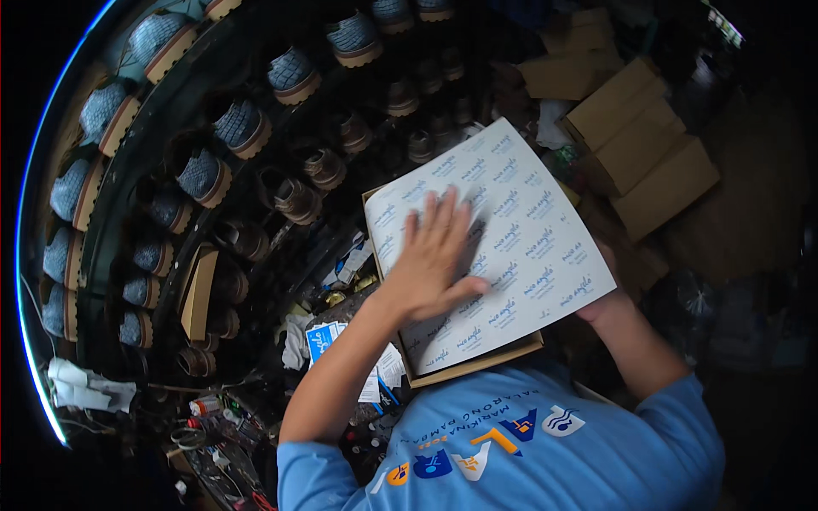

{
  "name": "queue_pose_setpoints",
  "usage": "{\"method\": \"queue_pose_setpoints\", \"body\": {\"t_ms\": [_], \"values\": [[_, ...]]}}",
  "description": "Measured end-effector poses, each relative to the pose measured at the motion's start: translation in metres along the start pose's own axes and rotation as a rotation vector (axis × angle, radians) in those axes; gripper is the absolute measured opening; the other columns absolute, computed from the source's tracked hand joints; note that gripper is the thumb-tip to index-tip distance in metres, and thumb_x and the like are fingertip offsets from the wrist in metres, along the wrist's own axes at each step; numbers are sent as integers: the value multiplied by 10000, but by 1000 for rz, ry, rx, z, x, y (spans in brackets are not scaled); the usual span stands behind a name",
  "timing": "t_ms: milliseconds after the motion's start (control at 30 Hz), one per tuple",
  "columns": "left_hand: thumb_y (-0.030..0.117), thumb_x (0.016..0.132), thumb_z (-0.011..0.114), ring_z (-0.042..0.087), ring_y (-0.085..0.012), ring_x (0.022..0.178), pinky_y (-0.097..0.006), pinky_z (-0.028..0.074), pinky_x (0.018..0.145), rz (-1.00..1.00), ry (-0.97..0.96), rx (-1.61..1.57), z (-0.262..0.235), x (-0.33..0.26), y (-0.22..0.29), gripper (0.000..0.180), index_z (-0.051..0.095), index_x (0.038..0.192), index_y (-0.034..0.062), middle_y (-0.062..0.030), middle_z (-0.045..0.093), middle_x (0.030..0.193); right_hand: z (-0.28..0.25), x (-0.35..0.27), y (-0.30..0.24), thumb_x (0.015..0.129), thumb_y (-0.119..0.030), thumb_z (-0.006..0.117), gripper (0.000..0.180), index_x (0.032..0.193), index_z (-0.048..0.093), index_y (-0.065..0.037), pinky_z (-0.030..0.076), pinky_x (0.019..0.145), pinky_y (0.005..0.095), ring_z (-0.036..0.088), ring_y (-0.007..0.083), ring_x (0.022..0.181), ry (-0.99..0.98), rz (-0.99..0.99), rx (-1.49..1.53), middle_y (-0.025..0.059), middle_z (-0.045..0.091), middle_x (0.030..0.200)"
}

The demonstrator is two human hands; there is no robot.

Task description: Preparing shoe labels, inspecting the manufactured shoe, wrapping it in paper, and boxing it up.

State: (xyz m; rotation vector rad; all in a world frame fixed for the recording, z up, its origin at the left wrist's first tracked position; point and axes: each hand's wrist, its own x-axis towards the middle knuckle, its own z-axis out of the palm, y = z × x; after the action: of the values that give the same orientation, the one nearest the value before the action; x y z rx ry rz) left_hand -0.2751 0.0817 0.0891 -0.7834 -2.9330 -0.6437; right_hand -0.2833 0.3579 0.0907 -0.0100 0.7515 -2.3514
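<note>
While around the box (479, 361), shoes (203, 179) and cardboard (632, 146).

Light-blue shirt (579, 460); short sleeves (311, 477); bold orange, white and navy print (473, 462)

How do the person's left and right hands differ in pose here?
The left hand is spread over the white printed cover; the right hand is at the cover's right edge. The left hand's fingers are in view, while the right hand's are mostly hidden. Both hands are bare.
</note>
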Motion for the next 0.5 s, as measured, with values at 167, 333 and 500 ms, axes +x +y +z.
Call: {"method": "queue_pose_setpoints", "body": {"t_ms": [167, 333, 500], "values": [[911, 713, 472, 14, -479, 1498, -623, 43, 1183, -120, -273, 61, 36, 28, 20, 1337, 123, 1543, -77, -307, 64, 1612, 7, -17, -20, 1064, -397, 375, 624, 1516, 287, 23, 253, 1185, 452, 328, 327, 1440, 137, -345, -234, 195, 324, 1565], [831, 689, 610, 145, -443, 1496, -627, 78, 1183, -181, -718, 376, 24, 44, 36, 1263, 270, 1516, -61, -280, 206, 1595, 32, -24, -1, 987, -336, 544, 669, 1490, 308, 38, 198, 1189, 489, 265, 361, 1468, 159, -513, -1181, 236, 257, 1587], [384, 857, 713, 599, -330, 1171, -441, 458, 1020, -307, -26, -195, -20, 8, -9, 512, 647, 1224, 33, -181, 622, 1261, 42, -21, 18, 827, -269, 771, 680, 1388, 484, -13, 253, 1164, 500, 268, 452, 1443, -1, -357, -2005, 293, 198, 1585]]}}
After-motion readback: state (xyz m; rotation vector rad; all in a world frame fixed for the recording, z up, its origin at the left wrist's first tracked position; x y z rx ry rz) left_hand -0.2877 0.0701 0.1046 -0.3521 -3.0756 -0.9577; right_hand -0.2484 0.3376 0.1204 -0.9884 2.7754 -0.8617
